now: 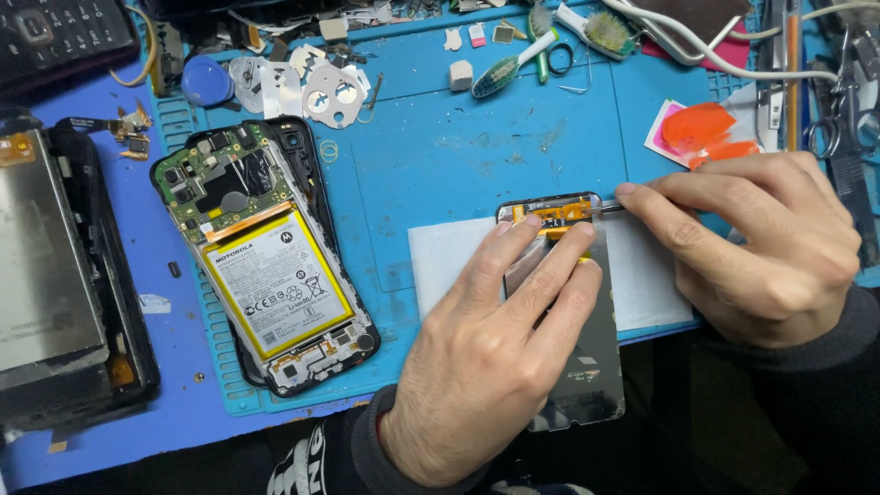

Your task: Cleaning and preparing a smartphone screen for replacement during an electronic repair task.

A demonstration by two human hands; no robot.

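- Right hand [761, 247] pinches one thin metal tool [607, 209], tip at the orange flex on one detached phone screen [573, 312].
- Left hand [495, 357] presses flat on that screen, fingers extended, grasping nothing.
- One opened phone [266, 266] lies well left; two toothbrushes [513, 64] beyond.

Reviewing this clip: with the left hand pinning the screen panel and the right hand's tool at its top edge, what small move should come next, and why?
Probably ease the thin tool a little further along the orange flex strip. The right hand has its tip at the top edge of the screen panel, and the left hand presses the panel flat on the white sheet, so it seems braced.
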